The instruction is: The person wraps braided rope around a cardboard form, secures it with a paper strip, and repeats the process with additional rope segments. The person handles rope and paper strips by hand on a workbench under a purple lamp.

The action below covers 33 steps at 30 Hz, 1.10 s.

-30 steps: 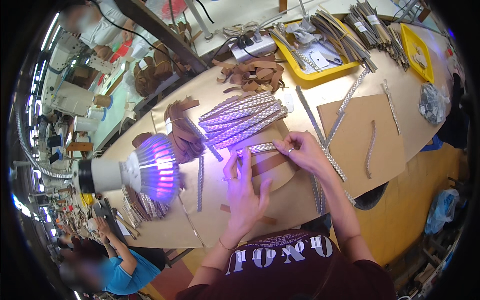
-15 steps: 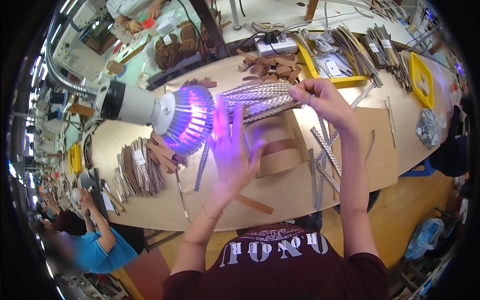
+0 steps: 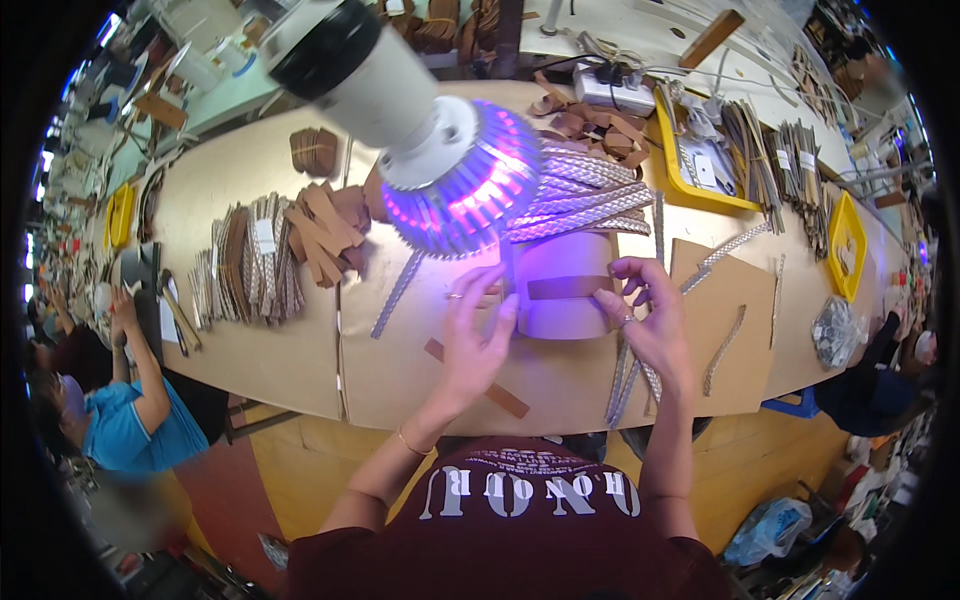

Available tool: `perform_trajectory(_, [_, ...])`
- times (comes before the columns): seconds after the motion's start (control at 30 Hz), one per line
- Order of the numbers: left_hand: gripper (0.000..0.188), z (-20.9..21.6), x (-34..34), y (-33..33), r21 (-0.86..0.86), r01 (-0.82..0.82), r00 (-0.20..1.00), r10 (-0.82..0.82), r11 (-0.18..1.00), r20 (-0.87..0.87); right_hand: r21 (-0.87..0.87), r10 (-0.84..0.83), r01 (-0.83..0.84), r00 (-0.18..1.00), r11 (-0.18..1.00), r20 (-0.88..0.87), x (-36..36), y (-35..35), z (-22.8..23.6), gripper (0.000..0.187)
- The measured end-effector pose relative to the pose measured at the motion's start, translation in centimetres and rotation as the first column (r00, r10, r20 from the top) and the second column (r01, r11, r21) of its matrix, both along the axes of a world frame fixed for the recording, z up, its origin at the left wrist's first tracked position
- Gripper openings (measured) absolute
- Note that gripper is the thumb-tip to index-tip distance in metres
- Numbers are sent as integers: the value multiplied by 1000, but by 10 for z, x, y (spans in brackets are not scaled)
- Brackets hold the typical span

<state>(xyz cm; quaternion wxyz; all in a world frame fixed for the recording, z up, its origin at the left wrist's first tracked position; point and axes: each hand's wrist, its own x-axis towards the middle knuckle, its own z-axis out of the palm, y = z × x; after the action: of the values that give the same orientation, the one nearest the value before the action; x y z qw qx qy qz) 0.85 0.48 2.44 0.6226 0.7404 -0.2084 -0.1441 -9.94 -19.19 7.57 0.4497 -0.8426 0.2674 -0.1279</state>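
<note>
A tan curved block [image 3: 565, 318] stands in front of me with a brown leather strip [image 3: 565, 288] lying across its top. My left hand [image 3: 474, 345] is open at the block's left side, fingers apart and nothing seen in them. At the other side, my right hand [image 3: 652, 322] has thumb and forefinger apart around the strip's right end; the thumb looks to touch it, but no grip shows. Just behind the block lies a bundle of braided strips [image 3: 590, 195], partly hidden by a lamp [image 3: 465, 180] glowing violet.
Bundled strips [image 3: 250, 255] and loose brown pieces [image 3: 325, 235] lie to the left. Grey braids rest around a cardboard sheet [image 3: 735, 340] at the right. Yellow trays [image 3: 700, 198], a power strip [image 3: 612, 92] and cords are farther back. Another person in blue [image 3: 140, 420] works at far left.
My right hand has let go of the braided bundle, which now lies behind the block. Both hands have come down to the block's sides. The view has shifted, so the lamp appears higher and farther right.
</note>
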Motion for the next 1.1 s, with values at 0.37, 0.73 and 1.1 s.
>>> perform_trajectory(0.37, [18, -12, 7, -24, -234, 56, 981, -97, 971, -165, 66, 109, -108, 994, 992, -2, 17, -9, 15, 27])
perform_trajectory(0.73, [16, -16, 15, -26, -315, 80, 928, -186, 946, -323, -446, -145, 145, 989, 883, 34, -28, -31, 9, 40])
perform_trajectory(1.1, [26, 3, -11, 5, -147, -117, 993, 119, 982, 7, -338, -398, 286, 854, 897, -335, -98, -13, -42, 26])
